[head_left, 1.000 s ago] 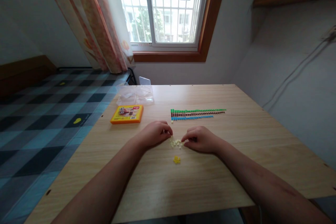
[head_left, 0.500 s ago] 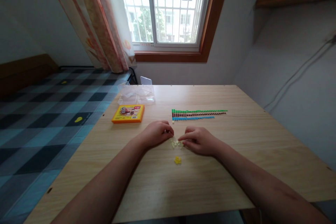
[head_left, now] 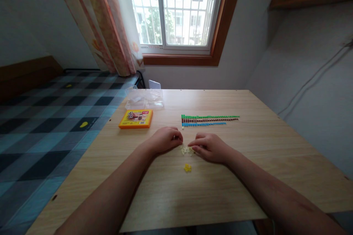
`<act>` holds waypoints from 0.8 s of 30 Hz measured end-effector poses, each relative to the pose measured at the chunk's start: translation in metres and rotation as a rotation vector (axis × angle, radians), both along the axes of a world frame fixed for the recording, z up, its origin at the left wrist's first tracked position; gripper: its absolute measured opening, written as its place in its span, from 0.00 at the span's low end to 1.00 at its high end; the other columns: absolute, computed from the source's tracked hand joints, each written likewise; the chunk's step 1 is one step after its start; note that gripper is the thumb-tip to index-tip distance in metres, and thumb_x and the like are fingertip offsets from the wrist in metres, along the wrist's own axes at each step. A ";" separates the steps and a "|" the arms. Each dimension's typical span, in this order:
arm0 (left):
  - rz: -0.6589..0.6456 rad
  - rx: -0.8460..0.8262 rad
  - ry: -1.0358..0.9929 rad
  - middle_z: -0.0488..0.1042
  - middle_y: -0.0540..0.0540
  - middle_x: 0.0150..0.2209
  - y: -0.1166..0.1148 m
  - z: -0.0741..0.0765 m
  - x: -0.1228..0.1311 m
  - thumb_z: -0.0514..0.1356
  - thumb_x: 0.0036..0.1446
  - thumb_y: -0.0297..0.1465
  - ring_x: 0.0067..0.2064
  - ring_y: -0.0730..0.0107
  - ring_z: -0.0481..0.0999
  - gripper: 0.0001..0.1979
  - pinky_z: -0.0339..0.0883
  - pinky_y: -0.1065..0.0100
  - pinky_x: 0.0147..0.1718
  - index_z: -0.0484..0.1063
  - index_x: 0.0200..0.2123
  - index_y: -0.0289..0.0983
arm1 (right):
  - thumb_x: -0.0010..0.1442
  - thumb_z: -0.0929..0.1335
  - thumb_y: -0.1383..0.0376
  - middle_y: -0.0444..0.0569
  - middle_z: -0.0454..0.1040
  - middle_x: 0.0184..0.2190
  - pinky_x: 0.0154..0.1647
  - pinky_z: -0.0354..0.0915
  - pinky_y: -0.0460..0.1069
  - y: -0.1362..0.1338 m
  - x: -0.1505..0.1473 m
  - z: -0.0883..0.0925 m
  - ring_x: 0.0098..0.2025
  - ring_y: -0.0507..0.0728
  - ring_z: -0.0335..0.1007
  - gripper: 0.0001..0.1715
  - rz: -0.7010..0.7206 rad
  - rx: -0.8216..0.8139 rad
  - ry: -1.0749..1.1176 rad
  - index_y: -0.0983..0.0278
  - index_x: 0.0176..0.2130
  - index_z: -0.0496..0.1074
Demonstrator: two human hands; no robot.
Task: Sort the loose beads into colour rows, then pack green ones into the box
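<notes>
Both my hands rest on a light wooden table (head_left: 248, 176). My left hand (head_left: 164, 140) is curled, its fingertips pinched together beside a small heap of pale yellowish beads (head_left: 185, 150). My right hand (head_left: 209, 147) lies on the other side of that heap, fingers bent, the index finger reaching to the beads. What either pinch holds is too small to make out. A little clump of bright yellow beads (head_left: 187, 167) lies just nearer me. Beyond the hands run three long straight rows of beads: green (head_left: 209, 116), brown (head_left: 209, 120) and blue (head_left: 204, 124).
An orange flat box (head_left: 136, 119) lies at the left of the table, with a clear plastic container (head_left: 143, 99) behind it. A bed with a blue checked cover (head_left: 41, 125) stands to the left. A window (head_left: 176, 11) and curtain (head_left: 110, 25) are behind.
My right index finger has stretched out toward the pale beads. The view has shifted slightly; the left hand has stayed in place.
</notes>
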State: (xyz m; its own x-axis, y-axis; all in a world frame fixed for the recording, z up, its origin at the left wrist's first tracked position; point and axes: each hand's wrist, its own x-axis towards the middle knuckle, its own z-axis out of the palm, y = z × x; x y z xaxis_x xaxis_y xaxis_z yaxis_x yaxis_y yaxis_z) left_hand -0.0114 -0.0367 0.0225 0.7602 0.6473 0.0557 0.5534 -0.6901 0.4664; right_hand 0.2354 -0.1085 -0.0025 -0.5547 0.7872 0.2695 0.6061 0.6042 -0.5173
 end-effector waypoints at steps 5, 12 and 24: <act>0.007 0.011 -0.001 0.79 0.48 0.36 0.001 -0.003 0.000 0.62 0.58 0.32 0.37 0.68 0.76 0.06 0.64 0.70 0.36 0.81 0.34 0.40 | 0.68 0.65 0.60 0.48 0.76 0.35 0.38 0.62 0.47 0.000 0.000 0.003 0.36 0.54 0.72 0.15 0.021 0.002 -0.044 0.57 0.47 0.81; 0.005 0.012 -0.008 0.79 0.48 0.36 0.002 -0.003 -0.001 0.62 0.58 0.32 0.37 0.68 0.75 0.06 0.65 0.69 0.36 0.81 0.34 0.40 | 0.68 0.65 0.60 0.49 0.75 0.36 0.38 0.63 0.47 -0.001 0.000 0.004 0.36 0.54 0.71 0.15 0.042 -0.018 -0.006 0.57 0.48 0.80; 0.018 0.010 0.002 0.78 0.47 0.34 0.002 -0.004 -0.001 0.62 0.58 0.36 0.35 0.68 0.74 0.09 0.63 0.69 0.34 0.81 0.35 0.40 | 0.70 0.63 0.60 0.49 0.76 0.36 0.39 0.62 0.48 -0.001 -0.001 0.004 0.37 0.54 0.71 0.17 0.009 0.004 -0.049 0.58 0.46 0.81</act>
State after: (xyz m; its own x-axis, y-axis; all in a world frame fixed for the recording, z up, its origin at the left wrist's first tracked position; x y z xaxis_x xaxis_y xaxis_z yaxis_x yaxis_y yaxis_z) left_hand -0.0129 -0.0348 0.0187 0.7484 0.6604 0.0606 0.5668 -0.6844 0.4586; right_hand 0.2341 -0.1099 0.0020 -0.5742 0.7811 0.2452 0.6252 0.6117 -0.4847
